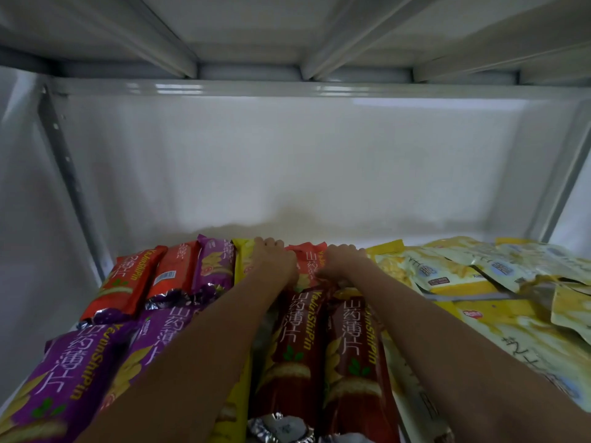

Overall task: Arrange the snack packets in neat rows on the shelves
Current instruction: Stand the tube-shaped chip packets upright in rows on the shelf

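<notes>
Long snack packets lie in rows on a white metal shelf point(319, 231). Both my arms reach to the back row. My left hand point(273, 262) lies over a yellow packet point(242, 260), its fingers curled over the far end. My right hand point(342, 263) grips the far end of a red-orange packet point(305, 262) that lies between the two hands. In the front row are two purple packets point(73, 369) on the left and two dark red packets point(294, 350) between my forearms. At the back left lie two orange packets point(131, 282) and a purple one point(214, 266).
A loose pile of pale yellow packets point(479, 273) fills the right side of the shelf. The white back wall point(303, 161) stands right behind the back row. A perforated upright point(64, 155) is at the left, and the underside of the shelf above point(287, 36) is overhead.
</notes>
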### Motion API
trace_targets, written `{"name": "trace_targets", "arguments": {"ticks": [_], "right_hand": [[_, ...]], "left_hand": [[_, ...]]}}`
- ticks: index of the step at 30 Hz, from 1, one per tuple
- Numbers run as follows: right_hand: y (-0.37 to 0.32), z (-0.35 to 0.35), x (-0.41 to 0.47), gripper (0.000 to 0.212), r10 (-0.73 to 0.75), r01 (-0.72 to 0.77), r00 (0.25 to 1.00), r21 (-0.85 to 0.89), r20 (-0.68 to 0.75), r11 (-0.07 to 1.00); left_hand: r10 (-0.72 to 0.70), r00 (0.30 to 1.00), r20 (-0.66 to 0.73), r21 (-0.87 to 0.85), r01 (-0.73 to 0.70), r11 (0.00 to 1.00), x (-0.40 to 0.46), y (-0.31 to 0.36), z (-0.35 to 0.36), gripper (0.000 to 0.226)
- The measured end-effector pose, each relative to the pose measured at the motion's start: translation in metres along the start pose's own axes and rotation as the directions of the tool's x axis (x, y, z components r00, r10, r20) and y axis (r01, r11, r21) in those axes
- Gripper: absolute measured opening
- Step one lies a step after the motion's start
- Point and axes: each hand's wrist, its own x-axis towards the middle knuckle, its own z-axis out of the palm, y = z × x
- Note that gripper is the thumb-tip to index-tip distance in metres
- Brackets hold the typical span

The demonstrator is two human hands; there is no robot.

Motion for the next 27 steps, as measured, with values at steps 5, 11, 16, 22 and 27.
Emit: {"name": "trace_targets", "arguments": {"ticks": [5, 11, 16, 22, 27], "right_hand": [[0.005, 0.002, 0.008, 0.027, 0.113, -0.106, 0.994, 0.325, -0.002, 0.940], [0.015, -0.002, 0.011, 0.035, 0.220, -0.102, 0.971, 0.661, -0.097, 0.743], [0.017, -0.015, 0.006, 0.021, 0.239, -0.012, 0.963, 0.867, -0.124, 0.499], [0.003, -0.064, -0.015, 0.013, 0.106, 0.129, 0.985, 0.990, -0.135, 0.063], [-0.015, -0.096, -0.033, 0.015, -0.087, 0.235, 0.966, 0.965, -0.245, -0.115]], "left_hand": [[-0.042, 0.999, 0.011, -0.160, 0.043, 0.986, 0.005, 0.000, -0.001, 0.060], [-0.124, 0.992, -0.009, -0.539, 0.099, 0.837, 0.009, -0.010, -0.013, 0.034], [-0.217, 0.975, -0.049, -0.868, 0.066, 0.493, 0.011, -0.027, -0.022, 0.017], [-0.252, 0.959, -0.129, -0.991, -0.133, 0.002, -0.011, -0.064, -0.054, 0.022], [-0.229, 0.961, -0.157, -0.964, -0.199, -0.177, -0.045, -0.100, -0.062, 0.025]]}}
